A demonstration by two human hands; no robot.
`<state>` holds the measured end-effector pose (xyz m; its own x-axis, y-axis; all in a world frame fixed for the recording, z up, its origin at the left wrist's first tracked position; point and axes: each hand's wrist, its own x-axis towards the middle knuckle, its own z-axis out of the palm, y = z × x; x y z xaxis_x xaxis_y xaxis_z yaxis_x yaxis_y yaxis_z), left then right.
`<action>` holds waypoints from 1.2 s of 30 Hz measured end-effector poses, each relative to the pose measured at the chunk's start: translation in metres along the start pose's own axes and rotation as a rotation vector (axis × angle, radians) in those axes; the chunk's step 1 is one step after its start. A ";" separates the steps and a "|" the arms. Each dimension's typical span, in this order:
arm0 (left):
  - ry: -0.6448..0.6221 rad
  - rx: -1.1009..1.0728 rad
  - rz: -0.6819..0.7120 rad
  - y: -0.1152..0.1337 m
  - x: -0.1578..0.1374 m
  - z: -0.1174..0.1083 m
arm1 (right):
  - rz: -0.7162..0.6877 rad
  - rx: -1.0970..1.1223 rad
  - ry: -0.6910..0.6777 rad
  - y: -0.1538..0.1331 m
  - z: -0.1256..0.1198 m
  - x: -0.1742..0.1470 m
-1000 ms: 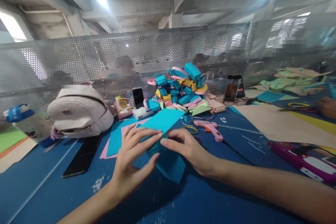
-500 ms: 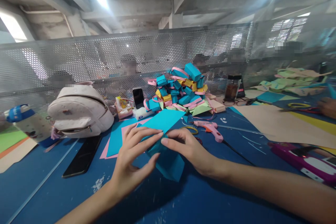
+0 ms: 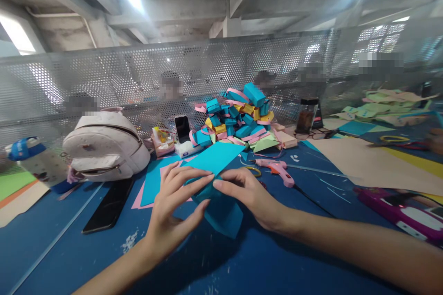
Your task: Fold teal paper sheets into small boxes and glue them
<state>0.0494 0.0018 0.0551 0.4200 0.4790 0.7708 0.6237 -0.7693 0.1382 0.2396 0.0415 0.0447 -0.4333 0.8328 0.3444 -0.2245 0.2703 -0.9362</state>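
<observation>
A folded piece of blue paper [image 3: 224, 219] is held above the blue table between both hands, one flap spreading away behind my fingers and another hanging below. My left hand [image 3: 176, 200] grips its left side, fingers over the top and thumb underneath. My right hand [image 3: 251, 196] pinches the near fold between thumb and index finger, close to my left fingertips. Part of the paper is hidden by the fingers. Just right of my right hand lies a pink glue gun [image 3: 279, 170]. Yellow-handled scissors [image 3: 254, 171] are partly hidden behind that hand.
Behind the paper rises a pile of blue, yellow and pink folded paper pieces [image 3: 238, 120]. To the left are a white backpack [image 3: 107, 147], a black phone [image 3: 110, 207] and a bottle [image 3: 39, 163]. A magenta device [image 3: 398, 214] and a beige sheet [image 3: 360, 161] lie right. Another person's hand [image 3: 435, 140] shows there.
Both hands keep their hold on the blue paper and have barely shifted. At the far right, the other person's hand has moved slightly.
</observation>
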 end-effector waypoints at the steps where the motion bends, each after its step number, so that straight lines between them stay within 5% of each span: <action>1: 0.007 -0.002 -0.003 0.000 0.000 0.000 | 0.001 0.003 0.005 0.000 0.000 0.000; 36: 0.125 0.194 0.061 -0.002 0.001 -0.007 | -0.002 0.021 0.030 -0.003 -0.004 0.007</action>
<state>0.0433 0.0008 0.0598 0.3828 0.3689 0.8470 0.7201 -0.6935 -0.0235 0.2408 0.0479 0.0497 -0.4068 0.8462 0.3442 -0.2438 0.2626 -0.9336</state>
